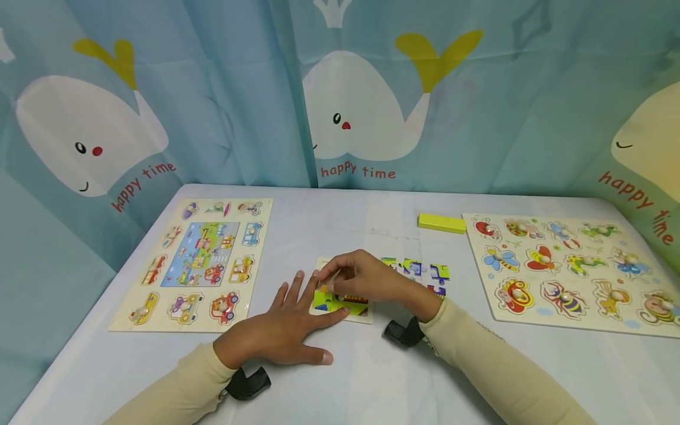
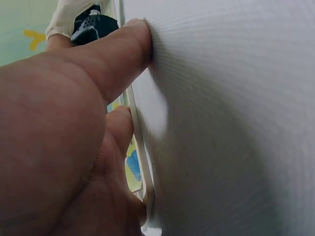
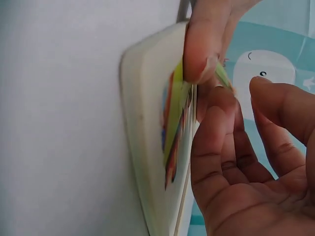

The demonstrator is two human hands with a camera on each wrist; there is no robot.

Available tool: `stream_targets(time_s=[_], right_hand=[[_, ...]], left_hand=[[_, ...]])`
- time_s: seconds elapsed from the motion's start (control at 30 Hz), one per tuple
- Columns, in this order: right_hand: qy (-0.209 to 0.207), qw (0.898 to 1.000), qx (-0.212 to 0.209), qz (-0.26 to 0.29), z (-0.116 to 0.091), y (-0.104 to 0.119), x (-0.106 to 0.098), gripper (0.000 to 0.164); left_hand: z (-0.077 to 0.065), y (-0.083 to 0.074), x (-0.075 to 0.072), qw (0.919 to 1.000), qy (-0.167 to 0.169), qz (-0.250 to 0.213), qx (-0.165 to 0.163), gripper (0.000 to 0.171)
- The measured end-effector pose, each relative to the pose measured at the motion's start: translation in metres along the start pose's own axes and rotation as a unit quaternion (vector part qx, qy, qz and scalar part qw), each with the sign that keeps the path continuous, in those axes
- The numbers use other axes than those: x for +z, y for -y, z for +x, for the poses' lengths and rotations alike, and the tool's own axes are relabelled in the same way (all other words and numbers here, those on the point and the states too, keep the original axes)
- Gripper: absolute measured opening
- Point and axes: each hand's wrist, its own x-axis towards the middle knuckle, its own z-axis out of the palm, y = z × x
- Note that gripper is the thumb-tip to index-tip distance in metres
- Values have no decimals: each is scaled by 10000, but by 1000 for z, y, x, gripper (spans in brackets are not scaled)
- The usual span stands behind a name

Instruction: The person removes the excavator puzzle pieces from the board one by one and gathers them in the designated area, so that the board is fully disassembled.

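Note:
A small puzzle board [image 1: 361, 319] with a green and yellow picture lies at the table's middle. My left hand [image 1: 281, 327] is spread flat, its forefinger resting on the board; in the left wrist view its thumb [image 2: 133, 44] touches the table beside the board edge [image 2: 140, 147]. Over the board, my right hand [image 1: 366, 277] has its fingers curled. At its fingertips, in the right wrist view, a thin green-edged puzzle piece [image 3: 224, 76] is tilted up, apparently pinched between thumb and a finger. Most of the piece is hidden.
Loose puzzle pieces [image 1: 440, 272] lie right of the board, partly behind my right wrist. A yellow block [image 1: 441, 223] sits farther back. A vehicle peg board [image 1: 260, 206] stands left, an insect peg board [image 1: 576, 295] right. A whale curtain [image 1: 239, 118] hangs behind.

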Motion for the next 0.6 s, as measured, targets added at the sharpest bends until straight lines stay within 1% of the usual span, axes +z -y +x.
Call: stream_targets(time_s=[0.2,0.37,0.43,0.6], right_hand=[[144,9999,56,19,1,-1,2,19],[269,9992,133,-251,1,0,4,15],[207,9989,134,-389,1,2,5,14],[-160,9983,201,-516,0,3,3,17]], left_hand=[[1,0,1,10000,0,21,34,71],[1,1,1,10000,-23,87,30,72],[1,0,1,9999,-25,103,21,72],[0,0,1,9999,-55,126,0,71]])
